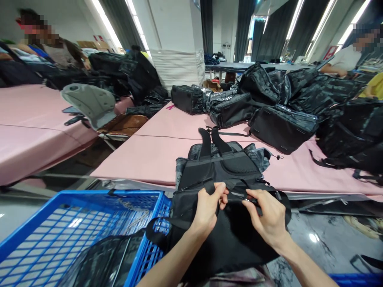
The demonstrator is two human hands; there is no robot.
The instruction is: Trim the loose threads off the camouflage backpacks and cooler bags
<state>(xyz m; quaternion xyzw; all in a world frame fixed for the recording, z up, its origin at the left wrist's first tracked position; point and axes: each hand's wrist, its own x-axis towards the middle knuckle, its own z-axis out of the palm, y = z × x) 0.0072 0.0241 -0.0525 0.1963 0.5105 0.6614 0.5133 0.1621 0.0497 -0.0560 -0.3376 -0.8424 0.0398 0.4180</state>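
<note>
Nearest the camera, lower left: blue plastic crate (54,235), lattice-walled, with a dark glossy bag (104,259) lying over its near corner.

At centre, over the near edge of the pink table (155,155): black backpack (220,179), back panel up, shoulder straps pointing away, lower part hanging off the edge toward the person.

Left hand (208,209): pinched closed on the backpack's zipper seam, thumb and fingers gripping fabric beside a strap.

Right hand (269,217): fingers curled and pinching the same seam just beside the left hand; whether it grips the zipper pull itself cannot be told.

Mid-table, right: black cases and bags (281,125), piled, several in glossy wrapping.

Left: second pink table (32,127); grey moulded panel (89,103) near the gap between the tables.

Far: white stacked bundle (178,67); a person at far left, another at far right, both at other tables.
</note>
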